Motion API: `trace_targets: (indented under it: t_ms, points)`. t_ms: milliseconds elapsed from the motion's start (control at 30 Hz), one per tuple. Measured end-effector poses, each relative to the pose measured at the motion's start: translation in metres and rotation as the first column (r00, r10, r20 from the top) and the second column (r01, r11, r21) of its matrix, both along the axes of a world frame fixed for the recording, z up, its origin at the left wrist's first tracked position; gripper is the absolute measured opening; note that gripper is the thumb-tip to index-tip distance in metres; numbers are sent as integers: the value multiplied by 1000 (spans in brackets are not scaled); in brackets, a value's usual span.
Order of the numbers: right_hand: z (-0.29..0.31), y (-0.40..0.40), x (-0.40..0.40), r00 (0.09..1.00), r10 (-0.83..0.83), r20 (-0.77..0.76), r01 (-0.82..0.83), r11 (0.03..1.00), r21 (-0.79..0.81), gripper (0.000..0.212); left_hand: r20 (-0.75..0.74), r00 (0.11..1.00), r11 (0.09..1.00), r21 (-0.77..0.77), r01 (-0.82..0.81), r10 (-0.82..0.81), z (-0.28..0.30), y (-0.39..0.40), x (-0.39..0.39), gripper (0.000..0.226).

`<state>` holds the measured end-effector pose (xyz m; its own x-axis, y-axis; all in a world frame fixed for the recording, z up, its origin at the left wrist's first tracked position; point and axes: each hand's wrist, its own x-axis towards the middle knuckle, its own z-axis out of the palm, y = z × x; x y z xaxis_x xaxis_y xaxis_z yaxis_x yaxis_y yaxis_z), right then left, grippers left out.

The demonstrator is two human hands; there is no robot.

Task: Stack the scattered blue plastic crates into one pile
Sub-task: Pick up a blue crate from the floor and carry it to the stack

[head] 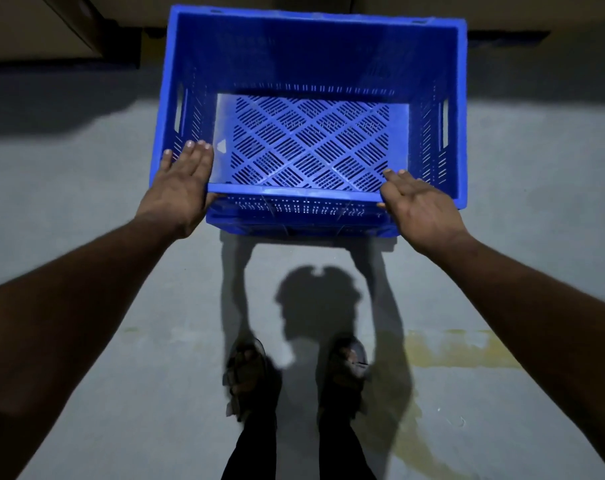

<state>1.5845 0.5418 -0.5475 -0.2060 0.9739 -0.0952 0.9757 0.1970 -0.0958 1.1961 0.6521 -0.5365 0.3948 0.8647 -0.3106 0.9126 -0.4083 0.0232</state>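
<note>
A blue plastic crate (311, 50) with slotted walls and a lattice floor fills the upper middle of the head view, open side up. It sits on top of another blue crate (294, 226), whose rim shows just below its near wall. My left hand (181, 188) lies with straight fingers over the crate's near left corner. My right hand (420, 202) lies the same way over the near right corner. Both thumbs are hidden behind the near wall, so I cannot tell whether they hook the rim.
The crates stand on a grey concrete floor (86, 237). My two sandalled feet (294, 372) are a step back from them. Pale cardboard boxes (51, 26) line the far wall behind the crates. A yellowish stain (460, 348) marks the floor at right.
</note>
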Motion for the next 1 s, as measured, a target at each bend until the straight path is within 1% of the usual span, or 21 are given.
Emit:
trace_targets:
  t_ms: [67, 167, 267, 333, 400, 500, 600, 667, 733, 767, 867, 900, 933, 1000]
  points:
    - [-3, 5, 5, 1000, 15, 1, -15, 999, 42, 24, -2, 1000, 999, 35, -31, 31, -1, -5, 4, 71]
    - [-5, 26, 17, 998, 35, 46, -38, 996, 79, 30, 4, 998, 996, 69, -58, 58, -5, -10, 12, 71]
    - [0, 46, 22, 998, -1, 68, -1, 1000, 29, 31, 14, 998, 996, 64, -68, 67, -4, -1, 22, 70]
    - [2, 45, 19, 998, -20, 60, 20, 1000, 9, 29, 1, 998, 997, 51, -63, 63, -2, 7, 23, 69]
    - [2, 32, 15, 999, -25, 49, 24, 999, 26, 22, -12, 999, 998, 40, -49, 50, -2, 9, 20, 69]
    - [3, 9, 10, 996, -38, 76, 36, 999, 25, 13, -9, 999, 999, 0, -35, 35, -3, -5, 17, 70]
    - [5, 8, 14, 994, -26, 110, 26, 1000, 1, 13, 0, 999, 999, 3, -47, 47, -7, -24, 19, 70]
    - [8, 12, 18, 994, -23, 106, 25, 1000, -11, 15, -9, 999, 999, 18, -41, 41, -8, -23, 20, 70]
    - [9, 13, 16, 996, -33, 82, 31, 999, 34, 14, -8, 1000, 999, 39, -12, 13, -7, -10, 20, 70]
    - [9, 12, 12, 997, -50, 57, 46, 997, 68, 15, -5, 1000, 999, 49, 6, -6, -5, -2, 20, 69]
    - [8, 6, -4, 993, -119, -17, 120, 986, 113, 42, -6, 999, 997, 62, 38, -38, 1, 17, 15, 66]
    - [7, 5, -7, 992, -123, -30, 126, 985, 117, 45, -10, 999, 997, 63, 34, -34, 2, 20, 12, 67]
    - [5, 6, -9, 993, -112, -31, 115, 987, 109, 46, -15, 1000, 998, 58, 26, -25, 2, 20, 10, 67]
    - [7, 12, -8, 998, -69, -10, 70, 992, 102, 40, -18, 1000, 999, 54, -2, 3, 1, 12, 8, 66]
